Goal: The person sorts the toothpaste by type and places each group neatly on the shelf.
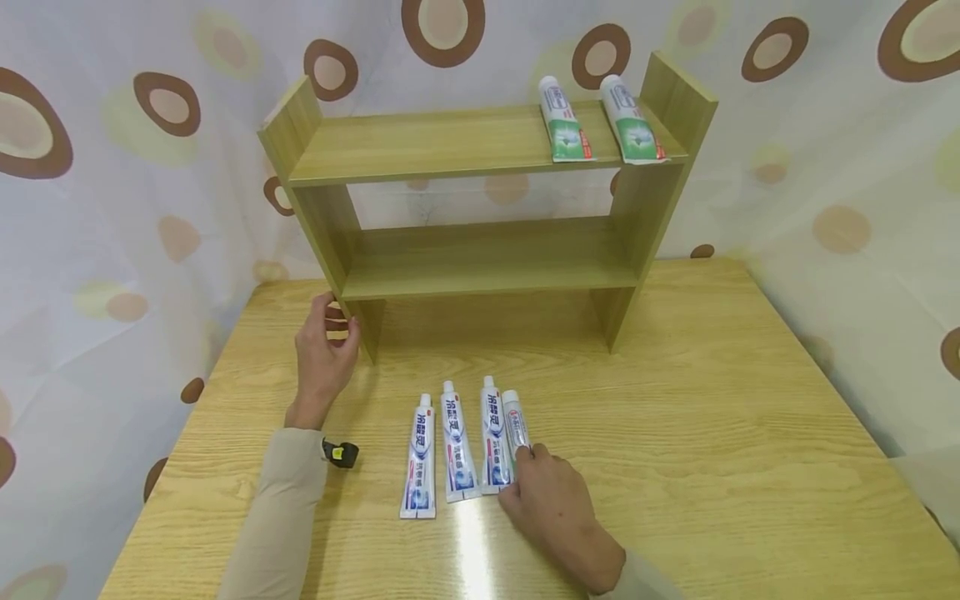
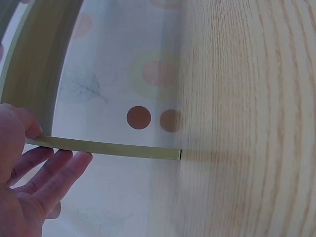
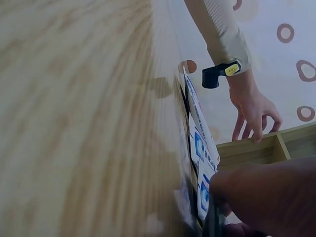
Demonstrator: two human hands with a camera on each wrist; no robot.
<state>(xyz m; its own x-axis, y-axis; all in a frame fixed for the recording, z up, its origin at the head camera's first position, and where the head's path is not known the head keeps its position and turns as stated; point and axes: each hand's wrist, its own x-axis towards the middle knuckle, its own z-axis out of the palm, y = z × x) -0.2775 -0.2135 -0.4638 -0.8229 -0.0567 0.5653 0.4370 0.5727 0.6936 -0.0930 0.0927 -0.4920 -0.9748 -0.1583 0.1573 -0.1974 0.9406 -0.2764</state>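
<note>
My right hand grips the lower end of a green-and-white toothpaste tube on the table, its cap pointing away from me. Beside it on the left lie three blue-and-white toothpaste tubes, the nearest one against the held tube. My left hand holds the left side panel of a wooden two-tier shelf. In the left wrist view, the thumb is on one side of the panel's edge and the fingers on the other. The right wrist view hides most of the held tube behind the hand.
Two green-and-white toothpaste tubes lie at the right end of the shelf's top tier, caps toward the back. The shelf stands toward the back of the wooden table. A patterned curtain hangs behind and at both sides.
</note>
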